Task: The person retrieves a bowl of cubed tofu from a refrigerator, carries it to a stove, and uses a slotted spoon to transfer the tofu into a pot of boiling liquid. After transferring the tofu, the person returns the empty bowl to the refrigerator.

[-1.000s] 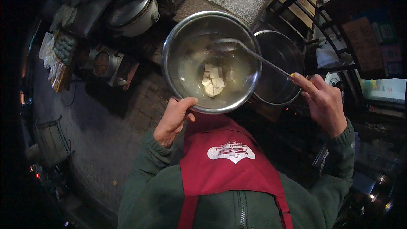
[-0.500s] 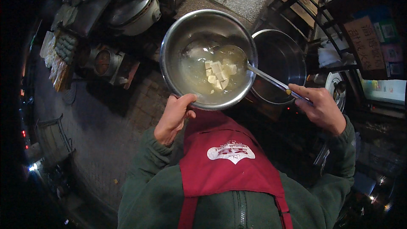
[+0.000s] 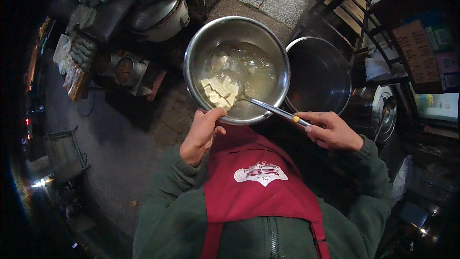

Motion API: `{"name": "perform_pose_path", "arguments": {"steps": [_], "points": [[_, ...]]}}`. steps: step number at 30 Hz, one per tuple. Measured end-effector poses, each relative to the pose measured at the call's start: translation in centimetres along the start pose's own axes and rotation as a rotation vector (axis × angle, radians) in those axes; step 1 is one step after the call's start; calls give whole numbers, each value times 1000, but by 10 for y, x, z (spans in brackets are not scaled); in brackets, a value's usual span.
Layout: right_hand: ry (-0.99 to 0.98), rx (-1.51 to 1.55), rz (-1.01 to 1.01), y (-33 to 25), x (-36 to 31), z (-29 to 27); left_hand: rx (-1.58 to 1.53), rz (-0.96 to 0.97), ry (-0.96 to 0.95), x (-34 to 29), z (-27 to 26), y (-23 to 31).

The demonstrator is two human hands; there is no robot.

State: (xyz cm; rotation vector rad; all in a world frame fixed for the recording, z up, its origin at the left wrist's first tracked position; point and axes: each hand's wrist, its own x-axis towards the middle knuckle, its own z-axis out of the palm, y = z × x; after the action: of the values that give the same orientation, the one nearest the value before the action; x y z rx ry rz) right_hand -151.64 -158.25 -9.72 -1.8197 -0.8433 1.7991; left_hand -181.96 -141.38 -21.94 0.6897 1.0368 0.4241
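A steel mixing bowl [image 3: 190, 48] holds cloudy liquid and pale cubes that look like tofu [image 3: 219, 91]. My left hand [image 3: 203, 133] grips its near-left rim, thumb on the inside and fingers curled below. In my right hand [image 3: 330, 130] is the handle of a metal ladle [image 3: 273, 110], closed in the fingers. The ladle crosses the bowl's right rim, and its head lies among the cubes at the left near side of the bowl. Part of the ladle's head is hidden by the cubes and liquid.
Right behind the bowl stands a large dark-walled pot [image 3: 349, 74]. A round metal lid or pan [image 3: 385, 110] is farther right. At the far left are a lidded cooker [image 3: 170, 21] and egg trays [image 3: 82, 52]. A black metal rack [image 3: 357, 14] stands at the upper right.
The ladle's head has swept left and toward me through the bowl, gathering the cubes at the near-left side. My right hand has moved left and slightly nearer. My left hand keeps its grip.
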Motion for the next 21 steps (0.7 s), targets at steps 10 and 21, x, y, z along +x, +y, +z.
{"name": "perform_pose_path", "arguments": {"steps": [10,21], "points": [[9,222,-123,20,20,11,-12,-42,-31,2,-7,-15],[156,276,-126,12,-6,8,-47,-59,-36,8,-9,-12]]}}
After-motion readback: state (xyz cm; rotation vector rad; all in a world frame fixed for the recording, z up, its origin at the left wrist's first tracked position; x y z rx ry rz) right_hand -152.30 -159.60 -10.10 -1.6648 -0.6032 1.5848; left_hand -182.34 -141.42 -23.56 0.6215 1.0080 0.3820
